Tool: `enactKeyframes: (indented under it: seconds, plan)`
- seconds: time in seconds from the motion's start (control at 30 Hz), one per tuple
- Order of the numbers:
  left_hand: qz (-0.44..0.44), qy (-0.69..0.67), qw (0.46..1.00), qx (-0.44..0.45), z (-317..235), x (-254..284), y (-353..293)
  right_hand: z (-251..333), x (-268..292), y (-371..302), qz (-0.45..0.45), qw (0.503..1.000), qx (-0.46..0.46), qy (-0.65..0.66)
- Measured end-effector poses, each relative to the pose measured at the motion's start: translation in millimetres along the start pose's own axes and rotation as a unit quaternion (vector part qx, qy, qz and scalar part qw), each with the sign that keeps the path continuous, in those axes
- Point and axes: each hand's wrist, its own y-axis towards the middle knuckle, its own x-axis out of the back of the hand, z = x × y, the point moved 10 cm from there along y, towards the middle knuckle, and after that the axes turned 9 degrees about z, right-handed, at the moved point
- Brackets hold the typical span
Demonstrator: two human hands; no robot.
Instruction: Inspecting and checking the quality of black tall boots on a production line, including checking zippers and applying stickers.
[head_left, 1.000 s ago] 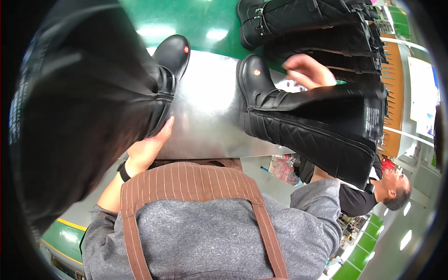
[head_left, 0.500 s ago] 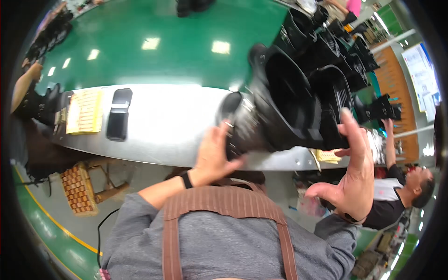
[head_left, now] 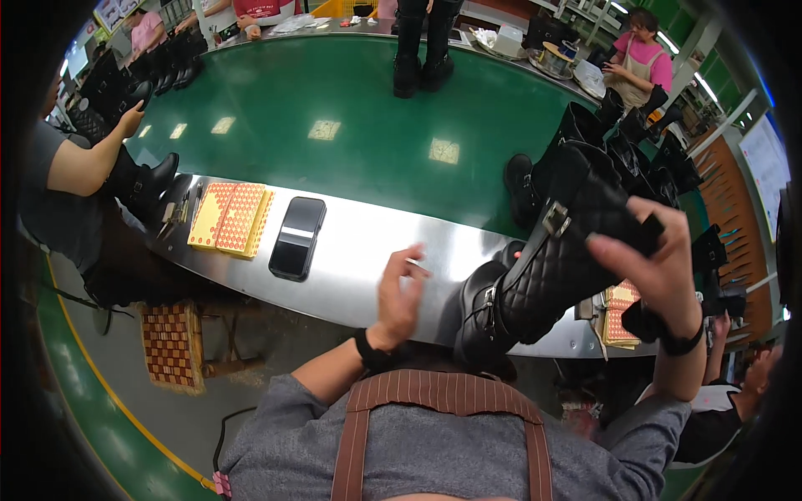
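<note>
A tall black quilted boot (head_left: 547, 267) with a silver buckle stands tilted on the metal table edge (head_left: 368, 250). My right hand (head_left: 656, 263) grips the top of its shaft. My left hand (head_left: 401, 288) hovers open just left of the boot's foot, fingers apart, holding nothing. A black wristband sits on each of my wrists.
A black phone (head_left: 296, 238) and orange perforated sheets (head_left: 230, 219) lie on the metal strip to the left. Several black boots (head_left: 626, 154) stand on the green conveyor (head_left: 351, 117) at right. Other people work at the left, far side and lower right.
The view has swung left. The boot has gone from lying across both hands to standing on its sole. My left hand has let go of it and my right hand now holds its shaft.
</note>
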Motion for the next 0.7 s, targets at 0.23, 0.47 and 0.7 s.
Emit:
enactKeyframes:
  seconds: [0.23, 0.47, 0.7]
  plan:
    - [-0.192, 0.016, 0.980, 0.056, 50.8, 128.0, 52.3, -59.2, 9.9, 135.0, 0.052, 0.996, -0.061, 0.042]
    - [-0.205, -0.107, 0.943, 0.240, 134.8, 138.8, 45.4, -140.1, 24.8, 286.4, -0.013, 0.970, -0.100, -0.222]
    - [-0.164, -0.073, 0.948, 0.262, 131.3, 133.0, 47.2, -306.6, -55.0, 390.2, 0.099, 0.902, -0.067, -0.414]
